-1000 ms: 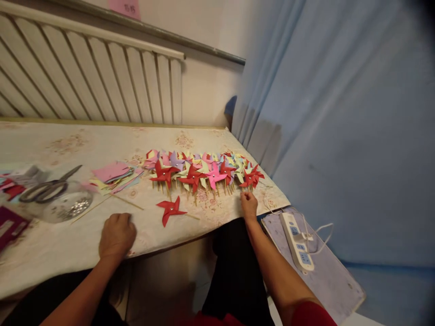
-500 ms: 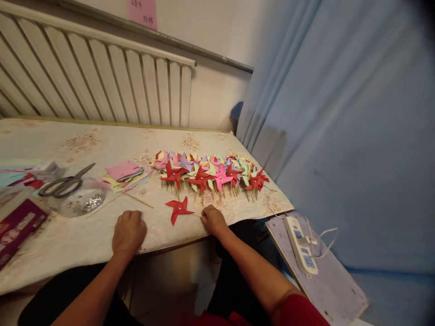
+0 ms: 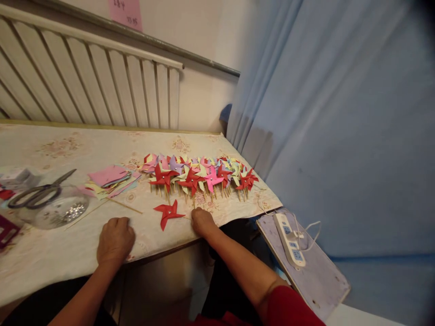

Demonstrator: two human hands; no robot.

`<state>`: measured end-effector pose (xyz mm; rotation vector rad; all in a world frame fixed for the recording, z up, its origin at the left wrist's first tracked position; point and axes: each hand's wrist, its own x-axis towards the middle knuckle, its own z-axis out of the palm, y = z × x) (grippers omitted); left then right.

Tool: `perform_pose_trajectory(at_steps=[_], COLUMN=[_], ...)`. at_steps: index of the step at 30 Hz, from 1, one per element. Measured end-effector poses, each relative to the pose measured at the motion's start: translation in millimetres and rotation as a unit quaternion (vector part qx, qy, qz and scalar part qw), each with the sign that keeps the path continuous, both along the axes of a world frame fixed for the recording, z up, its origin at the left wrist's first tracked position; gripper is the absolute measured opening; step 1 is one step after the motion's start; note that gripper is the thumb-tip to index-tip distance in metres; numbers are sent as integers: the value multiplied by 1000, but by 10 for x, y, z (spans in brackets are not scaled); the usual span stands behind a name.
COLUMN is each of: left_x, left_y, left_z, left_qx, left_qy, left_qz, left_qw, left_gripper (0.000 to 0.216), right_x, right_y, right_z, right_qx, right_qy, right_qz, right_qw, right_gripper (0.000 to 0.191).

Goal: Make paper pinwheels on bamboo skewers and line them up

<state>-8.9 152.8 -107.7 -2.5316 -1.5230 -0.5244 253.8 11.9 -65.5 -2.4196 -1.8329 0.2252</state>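
Note:
My right hand (image 3: 203, 222) is closed on the thin stick of a red paper pinwheel (image 3: 169, 213), near the table's front edge. The pinwheel's head lies to the left of that hand, with a small shiny pin at its centre. My left hand (image 3: 116, 240) rests on the tablecloth with its fingers curled under; whether anything is inside cannot be seen. Behind the red pinwheel lies a dense group of pinwheels (image 3: 192, 180) in red, pink, yellow and purple, their sticks pointing toward me. Beyond my left hand are a stack of coloured paper (image 3: 110, 176) and a loose stick (image 3: 125, 206).
At left, black-handled scissors (image 3: 44, 192) lie across a clear dish (image 3: 68, 213) of shiny pins. A maroon box (image 3: 7, 232) is at the left edge. A white power strip (image 3: 289, 240) sits on a board right of the table, beside a blue curtain (image 3: 326, 149).
The view has swung slightly right, so the scene sits further left. Both hands keep nearly the same pose, and the right still holds the red pinwheel's stick.

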Motion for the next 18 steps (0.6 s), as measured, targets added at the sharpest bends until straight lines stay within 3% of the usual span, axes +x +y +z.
perform_pose_trajectory(at_steps=[7, 12, 18], left_x=[-14, -8, -4], left_y=[10, 30, 18], left_z=[-23, -21, 1], left_qx=[22, 20, 25], left_qy=[0, -1, -1], left_qz=[-11, -14, -22], left_qw=[1000, 1000, 999], left_gripper=[35, 35, 35], right_x=[24, 98, 328], right_y=[-63, -176, -307], right_z=[-96, -127, -76], right_qx=[45, 121, 221], right_qy=[7, 58, 117], right_qz=[9, 7, -11], right_qw=[999, 991, 968], right_gripper=[19, 11, 13])
